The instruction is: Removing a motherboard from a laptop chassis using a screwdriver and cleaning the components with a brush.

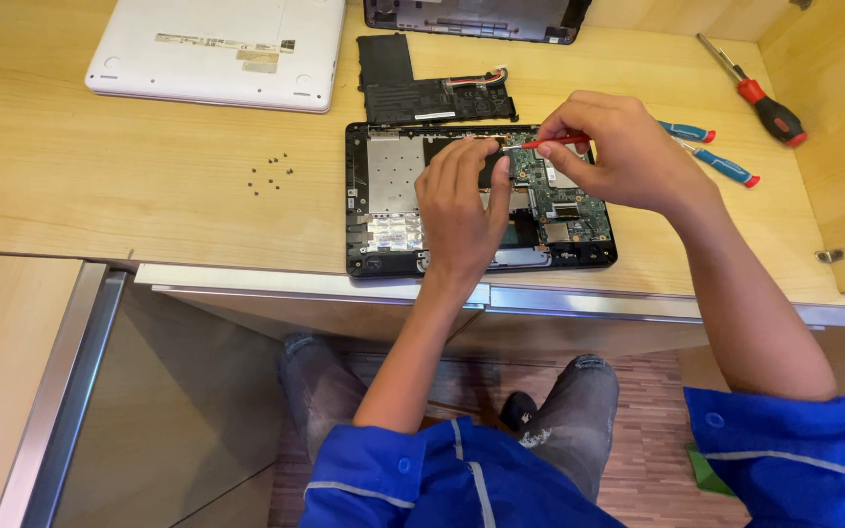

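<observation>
Opened black laptop base [383, 196] flat, red screwdriver [555, 143] over it.

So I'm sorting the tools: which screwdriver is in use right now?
The thin red-handled one, pinched in the right hand over the opened laptop. The others lie on the desk to its right.

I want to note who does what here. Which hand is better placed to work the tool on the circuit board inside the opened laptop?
The right hand. It already pinches the red-handled tool, tip down at the circuit board. The left hand lies flat on the opened laptop, apparently steadying it.
</observation>
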